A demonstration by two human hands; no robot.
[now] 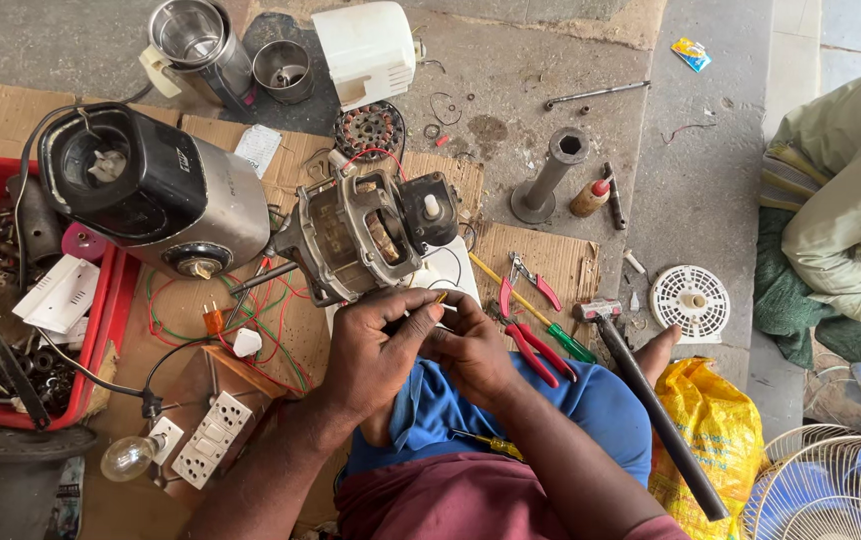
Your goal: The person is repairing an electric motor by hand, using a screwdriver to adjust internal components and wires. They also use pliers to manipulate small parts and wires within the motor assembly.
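Observation:
My left hand [375, 345] and my right hand [470, 350] meet just in front of an open electric motor [360, 235] lying on cardboard. Both pinch thin wires [440, 298] that lead from the motor; a small yellow tip shows between the fingers. The motor's grey frame and copper windings are exposed, with a black cap on its right end. My knees in blue cloth sit under the hands.
A mixer base [150, 190] lies left of the motor, beside a red tray [110, 310] of parts. Red pliers [530, 335], a green screwdriver [560, 340], a hammer [650, 400], a switchboard [210, 440] with bulb [128, 458], steel jars [195, 45], a yellow bag [715, 430]. Another person [840, 200] sits right.

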